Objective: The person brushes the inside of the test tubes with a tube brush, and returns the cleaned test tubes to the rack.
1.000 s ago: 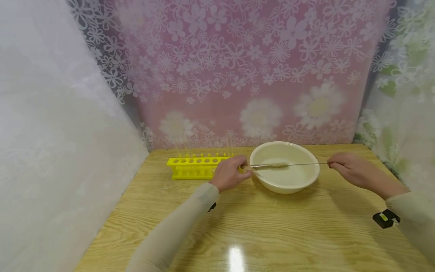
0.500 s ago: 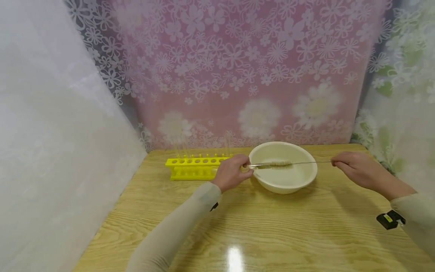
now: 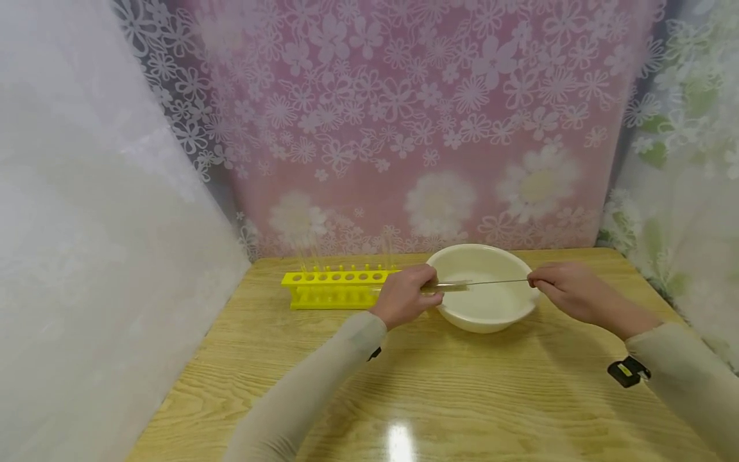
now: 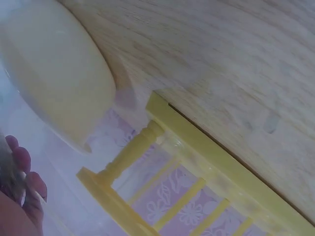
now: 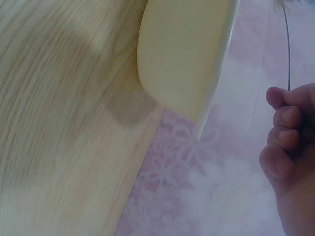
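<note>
In the head view my left hand (image 3: 406, 296) grips a clear glass test tube (image 3: 453, 287), held nearly level over the left part of a cream basin (image 3: 485, 319). A test tube brush has its bristles within the tube's mouth end. Its thin twisted wire handle (image 3: 499, 282) runs out to the right. My right hand (image 3: 577, 292), beyond the basin's right rim, pinches the end of that handle. The right wrist view shows the wire (image 5: 288, 54) rising from between thumb and forefinger. Only part of the left hand (image 4: 22, 184) shows in the left wrist view.
A yellow test tube rack (image 3: 331, 278) stands left of the basin, partly behind my left hand. Several clear tubes stand in it, mostly at its left end. Floral curtains (image 3: 369, 128) enclose the wooden table (image 3: 450, 391) at the back and sides.
My right hand first drew slightly right, then moved left, pushing the bristles from outside the tube's mouth into it. My left hand and the tube shifted a little right.
</note>
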`<state>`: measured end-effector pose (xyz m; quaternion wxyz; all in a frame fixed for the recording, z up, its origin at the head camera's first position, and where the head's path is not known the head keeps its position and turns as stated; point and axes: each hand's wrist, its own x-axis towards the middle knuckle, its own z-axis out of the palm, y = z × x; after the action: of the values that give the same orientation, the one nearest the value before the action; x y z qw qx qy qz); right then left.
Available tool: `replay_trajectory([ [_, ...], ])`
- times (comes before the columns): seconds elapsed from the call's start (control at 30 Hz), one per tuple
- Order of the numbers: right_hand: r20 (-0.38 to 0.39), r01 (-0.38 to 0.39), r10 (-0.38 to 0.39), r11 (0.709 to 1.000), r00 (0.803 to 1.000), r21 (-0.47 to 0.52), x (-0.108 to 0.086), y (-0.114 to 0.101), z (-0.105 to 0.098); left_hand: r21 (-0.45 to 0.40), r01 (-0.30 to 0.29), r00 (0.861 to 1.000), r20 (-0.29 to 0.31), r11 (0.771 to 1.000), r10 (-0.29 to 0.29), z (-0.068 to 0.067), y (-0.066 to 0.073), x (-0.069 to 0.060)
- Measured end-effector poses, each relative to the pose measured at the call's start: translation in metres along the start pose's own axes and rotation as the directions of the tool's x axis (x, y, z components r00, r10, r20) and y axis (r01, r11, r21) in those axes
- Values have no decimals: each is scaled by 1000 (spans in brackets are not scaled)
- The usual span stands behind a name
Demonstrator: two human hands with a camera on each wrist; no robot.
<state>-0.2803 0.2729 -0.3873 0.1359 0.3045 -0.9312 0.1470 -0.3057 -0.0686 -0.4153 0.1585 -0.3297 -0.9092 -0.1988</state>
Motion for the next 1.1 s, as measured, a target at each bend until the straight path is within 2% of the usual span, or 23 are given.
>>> replay_trajectory([
  [0.07, 11, 10, -10, 1000, 1000, 7, 5, -7, 5, -3, -10, 1000, 8, 1000, 11, 0, 5, 3],
  [0.23, 36, 95, -97, 995, 995, 39, 23, -26, 21, 29, -63, 998, 21, 998, 62, 3, 13, 8],
  [0.37, 21, 101, -101, 994, 995, 30, 29, -34, 25, 66, -38, 999, 31, 997, 36, 4, 13, 8],
  [0.47, 13, 109, -110, 994, 994, 15, 28, -35, 26, 53, -21, 999, 40, 998, 19, 6, 10, 7],
  [0.57, 10, 118, -119, 993, 993, 30, 25, -34, 25, 34, -29, 999, 29, 999, 28, 8, 8, 6],
  [0.97, 43, 98, -104, 989, 994, 112, 16, -24, 15, 37, -62, 998, 7, 997, 62, 8, 12, 6],
  [1.1, 49, 7, -13, 991, 999, 131, 9, -12, 8, 19, -11, 1000, 5, 1000, 11, 5, 4, 3],
])
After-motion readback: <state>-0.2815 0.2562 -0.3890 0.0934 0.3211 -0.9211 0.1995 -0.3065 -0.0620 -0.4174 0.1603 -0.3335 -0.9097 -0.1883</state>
